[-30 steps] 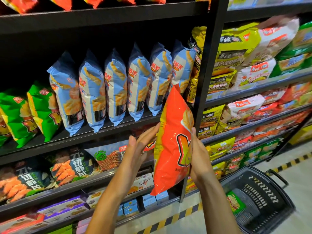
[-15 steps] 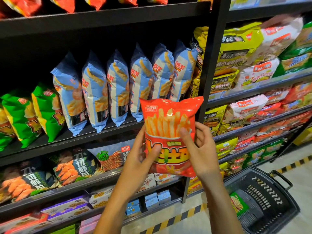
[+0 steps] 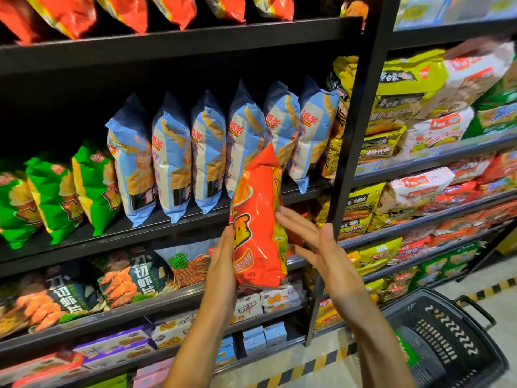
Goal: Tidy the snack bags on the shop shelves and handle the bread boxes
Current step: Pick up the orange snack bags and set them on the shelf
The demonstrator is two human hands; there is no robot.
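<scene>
**Orange bag held edge-on before the blue row**

Green crinkled snack bags [image 3: 56,197] stand at the far left of the middle black metal shelf [image 3: 156,233], and next to them a row of pale-blue and white puffed snack bags [image 3: 212,152] leans rightward, running up to the black upright post [image 3: 361,121]. In front of the row's right end, the glossy orange-red snack bag [image 3: 258,219] is held upright and edge-on, its pointed top overlapping the blue bags. The left hand [image 3: 223,264] grips its lower left side, thumb on the printed face. The right hand [image 3: 313,245] lies flat, fingers straight and together, touching the bag's right edge without curling round it.

Matching orange-red bags [image 3: 117,9] hang over the top shelf, so that looks the likely home. To do it well, I would judge, keep the bag narrow, lift it clear of the blue tops and under no shelf lip, then steady it with the flat hand.

Room is tight: the post stands just right of the hands, and the black plastic shopping basket [image 3: 447,345] sits low on the floor at right.
</scene>
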